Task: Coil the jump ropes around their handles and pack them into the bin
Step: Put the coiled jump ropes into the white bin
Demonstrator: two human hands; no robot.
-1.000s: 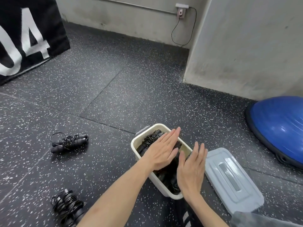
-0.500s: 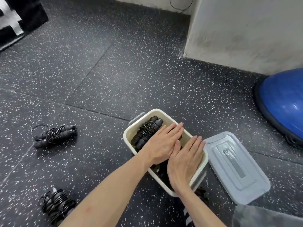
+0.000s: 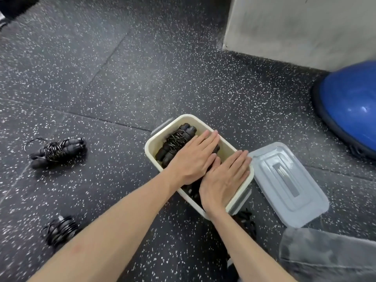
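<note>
Both your hands lie flat, fingers straight and together, pressing down on the ropes packed in the bin [image 3: 151,142]; neither hand grips anything. Your left hand [image 3: 194,159] covers the middle of the load, fingertips pointing up and to the right toward the far long wall. Your right hand [image 3: 224,180] sits just beside it on the near end, fingers reaching over the right rim.

One coiled rope [image 3: 176,142] shows in the bin at the far-left end, its handles running along the bin's long axis, which slants from upper left to lower right.

What the next move turns on, as I judge it: two coiled ropes are not yet packed, and both lie to your left, well apart from the bin. The far one [image 3: 58,151] lies on the floor with its long axis nearly level, handle ends to the left and right. The near one [image 3: 61,230] sits just above your left forearm and is blurred. Your left hand is the nearer to both, so you'd reach with it and turn the bundle to match the bin's slant.

The lid [image 3: 286,184] lies just right of the bin, off, nearest your right hand
</note>
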